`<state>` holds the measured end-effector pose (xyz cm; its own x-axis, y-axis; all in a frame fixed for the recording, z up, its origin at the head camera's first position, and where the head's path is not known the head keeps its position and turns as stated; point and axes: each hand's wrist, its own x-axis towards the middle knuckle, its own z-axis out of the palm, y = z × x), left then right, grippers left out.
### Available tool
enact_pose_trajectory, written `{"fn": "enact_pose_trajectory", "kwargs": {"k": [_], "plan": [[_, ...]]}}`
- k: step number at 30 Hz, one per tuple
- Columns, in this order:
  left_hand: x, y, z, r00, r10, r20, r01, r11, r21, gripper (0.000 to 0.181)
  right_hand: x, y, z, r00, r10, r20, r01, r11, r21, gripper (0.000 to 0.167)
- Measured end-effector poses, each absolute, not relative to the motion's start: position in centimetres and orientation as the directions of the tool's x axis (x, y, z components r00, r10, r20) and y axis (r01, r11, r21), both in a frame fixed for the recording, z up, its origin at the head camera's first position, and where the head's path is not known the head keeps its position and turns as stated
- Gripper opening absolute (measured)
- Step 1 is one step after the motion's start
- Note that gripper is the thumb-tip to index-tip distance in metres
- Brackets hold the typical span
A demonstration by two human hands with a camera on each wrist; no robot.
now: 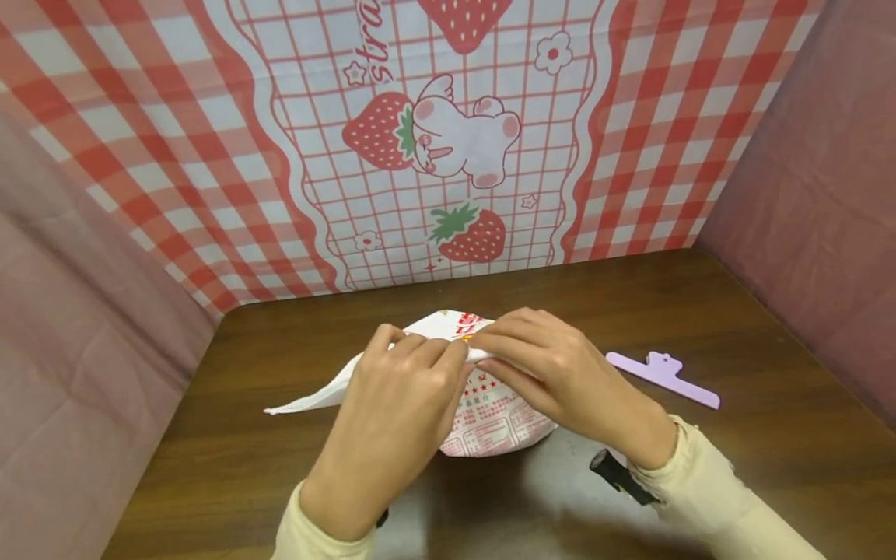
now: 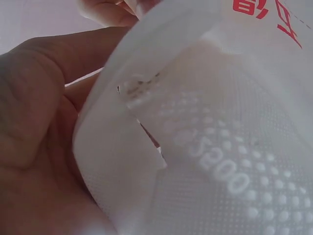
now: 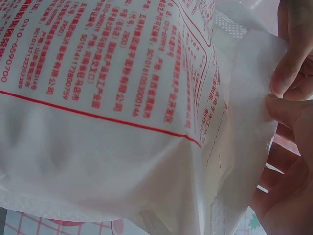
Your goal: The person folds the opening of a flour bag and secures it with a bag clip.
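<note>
A white flour bag (image 1: 493,428) printed in red stands on the table, between and under both hands. My left hand (image 1: 399,400) pinches its folded top edge just left of the middle. On the right, my right hand (image 1: 560,362) pinches the same fold, close to the left fingertips. A loose white corner of the bag sticks out to the left. The left wrist view has the embossed white side of the bag (image 2: 220,152) against the left palm (image 2: 34,127). In the right wrist view, both thumbs press the folded flap near each other.
A lilac sealing clip (image 1: 661,375) lies on the dark wooden table (image 1: 217,459), to the right of the right hand. Behind the table hangs a red checked strawberry cloth (image 1: 448,140). Pink curtains (image 1: 77,327) stand at both sides.
</note>
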<state>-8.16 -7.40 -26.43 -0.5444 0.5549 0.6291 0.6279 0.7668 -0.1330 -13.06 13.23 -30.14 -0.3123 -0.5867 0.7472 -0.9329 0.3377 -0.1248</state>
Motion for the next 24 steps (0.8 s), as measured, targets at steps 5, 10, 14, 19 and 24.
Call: {"fn": "enact_pose_trajectory", "kwargs": {"k": [5, 10, 14, 19, 24], "plan": [[-8.27, -7.51, -26.49, -0.540, 0.571, 0.619, 0.644, 0.753, -0.134, 0.016, -13.14, 13.23, -30.20, -0.308, -0.588, 0.748, -0.936, 0.330, -0.126, 0.029], [-8.29, -7.62, -26.56, -0.536, 0.575, 0.618, 0.650, 0.748, -0.133, 0.018, -13.16, 13.26, -30.26, -0.310, -0.591, 0.745, -0.936, 0.327, -0.131, 0.028], [-8.31, -7.63, -26.52, -0.532, 0.577, 0.620, 0.652, 0.746, -0.135, 0.018, -13.17, 13.40, -30.20, -0.318, -0.593, 0.740, -0.933, 0.333, -0.135, 0.028], [-8.34, -7.59, -26.47, -0.529, 0.581, 0.618, 0.657, 0.742, -0.136, 0.018, -13.20, 13.50, -30.19, -0.317, -0.592, 0.741, -0.934, 0.331, -0.135, 0.028], [-8.38, -7.55, -26.44, -0.526, 0.586, 0.616, 0.666, 0.734, -0.130, 0.018, -13.22, 13.59, -30.19, -0.310, -0.593, 0.743, -0.937, 0.322, -0.134, 0.028]]}}
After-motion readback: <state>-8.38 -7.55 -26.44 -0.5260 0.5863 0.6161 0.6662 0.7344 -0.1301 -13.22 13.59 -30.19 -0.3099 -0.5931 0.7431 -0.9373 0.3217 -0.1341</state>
